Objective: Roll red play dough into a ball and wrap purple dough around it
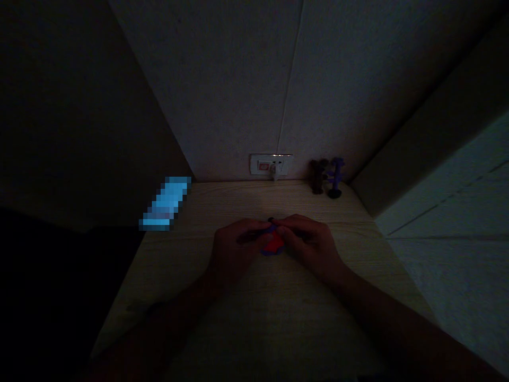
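Both hands meet over the middle of a wooden tabletop (254,307), around a small red and blue object (274,245) with a dark tip at its far end. My left hand (240,246) pinches it from the left, thumb across the red face. From the other side my right hand (308,241) closes thumb and fingers on its upper part. The fingers cover much of the object, and the dim light hides what kind of thing it is.
Against the wall stand a dark figurine (318,176) and a purple figurine (336,178) on a black base. A wall socket (271,164) holds a plug and cable. At the table's left edge glows a pixelated blue screen (167,203).
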